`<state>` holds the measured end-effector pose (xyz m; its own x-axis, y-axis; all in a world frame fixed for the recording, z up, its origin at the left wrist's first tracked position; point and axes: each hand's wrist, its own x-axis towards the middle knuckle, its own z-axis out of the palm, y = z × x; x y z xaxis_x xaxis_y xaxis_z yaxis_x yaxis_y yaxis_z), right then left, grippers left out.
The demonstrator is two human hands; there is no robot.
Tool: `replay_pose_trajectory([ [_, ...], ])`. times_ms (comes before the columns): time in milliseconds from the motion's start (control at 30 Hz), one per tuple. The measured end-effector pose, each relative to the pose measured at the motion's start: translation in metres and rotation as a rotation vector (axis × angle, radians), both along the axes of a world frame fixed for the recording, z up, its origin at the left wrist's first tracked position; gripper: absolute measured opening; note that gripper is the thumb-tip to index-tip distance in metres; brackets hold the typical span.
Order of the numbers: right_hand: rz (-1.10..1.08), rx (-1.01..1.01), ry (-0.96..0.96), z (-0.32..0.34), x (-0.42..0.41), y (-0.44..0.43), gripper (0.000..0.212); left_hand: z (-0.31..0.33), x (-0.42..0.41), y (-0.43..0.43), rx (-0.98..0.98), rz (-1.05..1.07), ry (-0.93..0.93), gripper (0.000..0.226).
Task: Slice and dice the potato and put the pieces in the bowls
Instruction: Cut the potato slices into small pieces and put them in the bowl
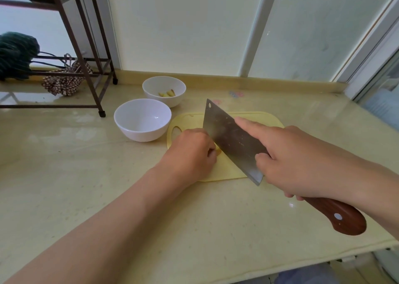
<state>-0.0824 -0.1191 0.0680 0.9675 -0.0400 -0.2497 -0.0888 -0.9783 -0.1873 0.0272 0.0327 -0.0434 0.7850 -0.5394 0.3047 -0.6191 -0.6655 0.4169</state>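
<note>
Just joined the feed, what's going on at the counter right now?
A person is cutting potato on the yellow cutting board. The right hand grips the cleaver by its wooden handle, index finger along the blade; the left hand curls over the potato, mostly hiding it, beside the blade. The far bowl holds a few cut pieces; the near bowl looks empty.

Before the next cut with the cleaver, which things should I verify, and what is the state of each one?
1. Right hand grips the cleaver handle: ok.
2. Left hand holds the potato piece on the cutting board: ok.
3. Blade edge away from the left fingers: cannot tell, the hand hides them.
4. Near bowl has room for pieces: ok.
5. Far bowl upright, pieces inside: ok.
</note>
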Motion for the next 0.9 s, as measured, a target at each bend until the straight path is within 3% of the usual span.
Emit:
replay_pose_trajectory([
  [333,0.091,-0.047,-0.015,-0.016,0.02,0.012,0.081,-0.006,0.003,0.001,-0.06,-0.021,-0.011,0.02],
  [567,0.004,0.154,-0.1,-0.023,0.052,0.015,0.087,-0.004,-0.002,0.01,-0.112,-0.056,-0.072,0.016],
  [900,-0.028,0.243,-0.108,-0.011,0.028,0.002,0.082,-0.005,0.004,0.018,-0.063,-0.096,-0.075,0.013],
])
